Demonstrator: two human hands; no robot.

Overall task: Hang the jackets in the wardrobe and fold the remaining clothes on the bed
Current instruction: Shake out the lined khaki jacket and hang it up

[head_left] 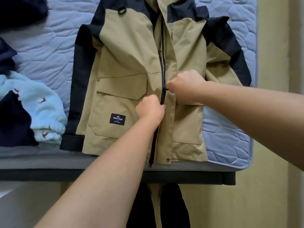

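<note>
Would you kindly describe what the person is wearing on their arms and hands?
Nothing worn shows. The left hand and right hand are ungloved, both forearms are uncovered with no sleeve in frame, and neither wrist carries a watch or bracelet. Rings cannot be ruled out from this view.

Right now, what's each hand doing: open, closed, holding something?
Left hand: closed, gripping the khaki jacket at its front edge.
Right hand: closed, pinching the zipper pull.
</note>
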